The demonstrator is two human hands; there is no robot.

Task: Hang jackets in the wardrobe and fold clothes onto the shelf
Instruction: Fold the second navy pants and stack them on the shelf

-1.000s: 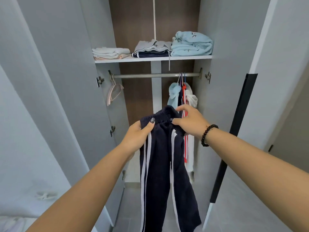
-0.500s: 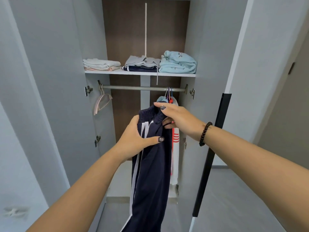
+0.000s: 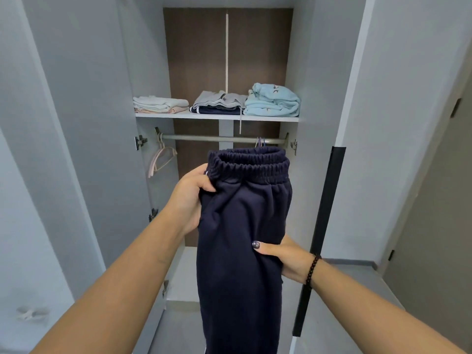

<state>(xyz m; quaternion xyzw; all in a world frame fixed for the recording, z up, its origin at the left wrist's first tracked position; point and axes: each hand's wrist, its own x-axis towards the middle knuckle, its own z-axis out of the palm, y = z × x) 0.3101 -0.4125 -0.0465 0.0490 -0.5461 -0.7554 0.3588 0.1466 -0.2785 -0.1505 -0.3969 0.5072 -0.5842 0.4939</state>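
Dark navy track trousers (image 3: 242,226) hang upright in front of the open wardrobe, elastic waistband at the top. My left hand (image 3: 190,198) grips the left side just below the waistband. My right hand (image 3: 286,256) pinches the right edge lower down, thumb on the front of the cloth. The shelf (image 3: 217,117) above carries three folded piles: white and peach clothes (image 3: 159,104), grey over navy clothes (image 3: 219,102), and light blue clothes (image 3: 273,100). The hanging rail (image 3: 219,138) runs under the shelf. The trousers hide the clothes hung at the rail's right end.
An empty pale pink hanger (image 3: 161,157) hangs at the rail's left end. Both wardrobe doors stand open: the left door (image 3: 84,123) and the right door (image 3: 383,123), which has a black handle strip (image 3: 321,226). Grey floor lies below.
The trousers were turned so the plain side faces me and the waistband spreads wide. My right hand slid from the waistband down to the right edge. The view rose and moved closer.
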